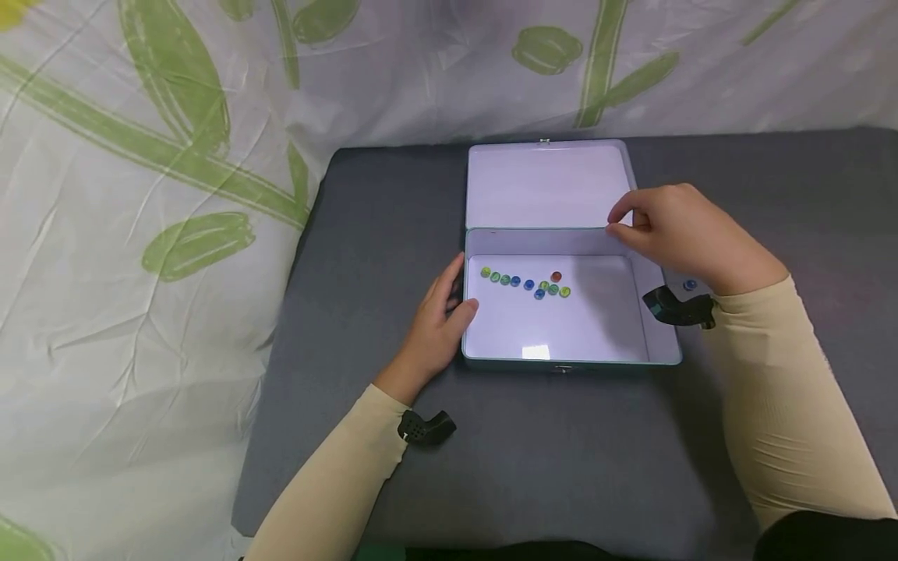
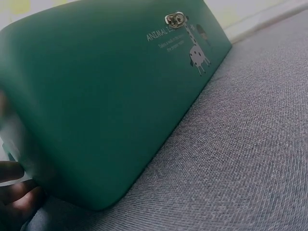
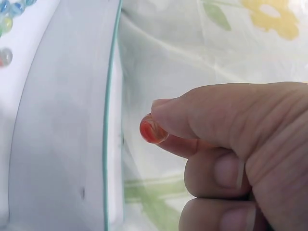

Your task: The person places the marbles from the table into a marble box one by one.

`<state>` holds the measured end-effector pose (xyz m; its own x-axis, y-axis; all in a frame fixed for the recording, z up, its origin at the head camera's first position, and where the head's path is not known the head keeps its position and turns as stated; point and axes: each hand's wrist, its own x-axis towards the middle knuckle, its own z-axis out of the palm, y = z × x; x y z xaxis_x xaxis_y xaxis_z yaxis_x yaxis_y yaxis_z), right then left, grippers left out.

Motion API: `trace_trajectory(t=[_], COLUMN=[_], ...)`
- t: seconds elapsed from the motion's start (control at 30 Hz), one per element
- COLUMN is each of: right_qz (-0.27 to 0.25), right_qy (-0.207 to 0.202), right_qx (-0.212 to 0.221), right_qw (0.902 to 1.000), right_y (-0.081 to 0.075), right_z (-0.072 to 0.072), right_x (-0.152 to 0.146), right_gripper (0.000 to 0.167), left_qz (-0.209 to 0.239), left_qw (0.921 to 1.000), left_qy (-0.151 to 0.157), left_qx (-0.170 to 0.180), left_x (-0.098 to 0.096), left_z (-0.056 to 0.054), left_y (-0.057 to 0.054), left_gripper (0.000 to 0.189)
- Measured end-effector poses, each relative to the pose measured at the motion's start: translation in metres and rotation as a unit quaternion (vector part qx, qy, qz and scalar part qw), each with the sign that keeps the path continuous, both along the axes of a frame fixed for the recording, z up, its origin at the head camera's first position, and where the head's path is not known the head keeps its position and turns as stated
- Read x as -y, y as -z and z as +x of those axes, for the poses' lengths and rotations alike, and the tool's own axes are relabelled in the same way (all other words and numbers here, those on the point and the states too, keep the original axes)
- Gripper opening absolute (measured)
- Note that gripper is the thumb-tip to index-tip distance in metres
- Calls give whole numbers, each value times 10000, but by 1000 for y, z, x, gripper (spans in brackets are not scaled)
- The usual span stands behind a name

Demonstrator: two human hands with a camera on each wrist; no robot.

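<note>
An open tin box [image 1: 589,327], green outside and white inside, lies on the table with its hinged lid [image 1: 547,187] laid back. Several glass marbles in green, blue and yellow, plus a red marble [image 1: 556,276], rest on its floor. My left hand [image 1: 435,331] holds the box's left side, thumb over the rim and fingers along the outer wall. Above the box's back right corner, my right hand [image 1: 684,234] pinches a red-orange marble [image 3: 153,129] between thumb and index finger; its other fingers are curled. In the head view that marble cannot be made out.
A blue marble [image 1: 690,284] lies on the grey table [image 1: 393,210], just right of the box beside my right wrist. A metal clasp [image 2: 175,19] sticks out from the box front. A white cloth [image 1: 210,327] with green leaf prints hangs along the table's left and back.
</note>
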<state>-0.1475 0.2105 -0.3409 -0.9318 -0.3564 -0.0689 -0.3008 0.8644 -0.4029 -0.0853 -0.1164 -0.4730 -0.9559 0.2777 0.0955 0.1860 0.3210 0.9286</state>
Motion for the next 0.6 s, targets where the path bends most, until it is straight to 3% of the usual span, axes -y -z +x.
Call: trace_trajectory(t=[0.6], right_qz=[-169], right_qy=[-392], right_qx=[241], right_qw=[9988], right_y=[5], right_z=[-14], right_x=[45], right_gripper=[20], left_qz=[37], left_qw=[10000], left_qy=[63], left_qx=[-30], left_x=[1], left_z=[0], left_y=[-3], left_gripper=[72])
